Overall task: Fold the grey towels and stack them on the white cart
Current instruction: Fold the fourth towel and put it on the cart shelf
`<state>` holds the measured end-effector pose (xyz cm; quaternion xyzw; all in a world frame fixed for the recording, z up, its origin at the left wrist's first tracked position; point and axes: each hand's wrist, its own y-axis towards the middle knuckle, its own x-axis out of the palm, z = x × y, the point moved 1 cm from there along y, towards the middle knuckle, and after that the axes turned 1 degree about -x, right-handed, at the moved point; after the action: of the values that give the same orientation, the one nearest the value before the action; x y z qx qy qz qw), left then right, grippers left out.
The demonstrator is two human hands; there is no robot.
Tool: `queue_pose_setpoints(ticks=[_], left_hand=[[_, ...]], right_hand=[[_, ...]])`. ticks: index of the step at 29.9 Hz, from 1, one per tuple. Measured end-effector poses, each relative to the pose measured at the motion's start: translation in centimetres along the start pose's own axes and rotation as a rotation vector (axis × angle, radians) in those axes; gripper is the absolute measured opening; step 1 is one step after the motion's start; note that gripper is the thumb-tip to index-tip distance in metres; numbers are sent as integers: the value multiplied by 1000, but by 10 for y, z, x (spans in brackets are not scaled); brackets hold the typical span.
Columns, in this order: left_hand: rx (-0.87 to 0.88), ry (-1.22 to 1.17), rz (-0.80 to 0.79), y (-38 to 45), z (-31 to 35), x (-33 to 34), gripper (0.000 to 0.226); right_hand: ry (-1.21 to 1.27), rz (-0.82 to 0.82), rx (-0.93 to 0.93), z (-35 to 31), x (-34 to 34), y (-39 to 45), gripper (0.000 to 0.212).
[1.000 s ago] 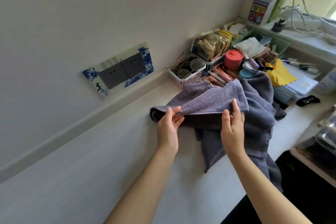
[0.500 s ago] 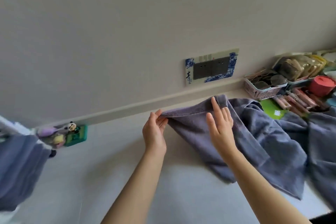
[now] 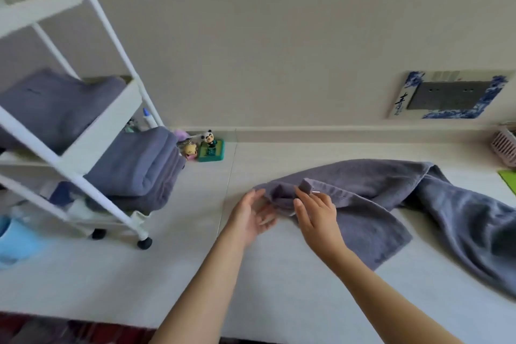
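Your left hand (image 3: 252, 218) and right hand (image 3: 317, 211) pinch one end of the unfolded grey towel (image 3: 363, 198), which lies along the countertop (image 3: 195, 274), likely to find a corner. Compared with half a second ago, the white cart (image 3: 111, 131) with folded towels (image 3: 134, 167) is in view.

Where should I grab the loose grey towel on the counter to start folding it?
Grip the loose grey towel at its near-left corner, where both hands already meet, coming from the left; the rest trails rightward in a twisted heap, so this hemmed end is the only free, flat edge.
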<state>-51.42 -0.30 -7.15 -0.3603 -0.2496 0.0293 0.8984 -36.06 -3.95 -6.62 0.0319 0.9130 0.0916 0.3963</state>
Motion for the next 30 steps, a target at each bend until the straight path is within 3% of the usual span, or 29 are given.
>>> queue_pose_setpoints(ticks=[4, 9, 11, 15, 18, 22, 25, 27, 30], left_hand=[[-101, -19, -174, 3, -13, -14, 48], [-132, -46, -264, 1, -11, -10, 63], [-93, -59, -214, 1, -8, -11, 61], [60, -61, -45, 9, -1, -24, 36], [118, -83, 83, 10, 4, -43, 22], [104, -89, 158, 12, 8, -78, 13], [71, -106, 162, 14, 5, -96, 1], [68, -76, 157, 17, 0, -102, 12], [70, -33, 181, 16, -10, -108, 19]], right_hand=[[224, -14, 59, -16, 16, -7, 40], [338, -36, 151, -20, 17, -16, 42], [305, 12, 156, -18, 17, -20, 42], [135, 195, 110, -10, 15, -20, 36], [30, 200, 149, 0, 23, -17, 47], [-58, 40, 295, 21, 38, -12, 49], [-159, -271, 343, 36, 55, -9, 46], [-239, -442, 342, 45, 67, -15, 45], [-352, -430, 272, 58, 78, -24, 42]])
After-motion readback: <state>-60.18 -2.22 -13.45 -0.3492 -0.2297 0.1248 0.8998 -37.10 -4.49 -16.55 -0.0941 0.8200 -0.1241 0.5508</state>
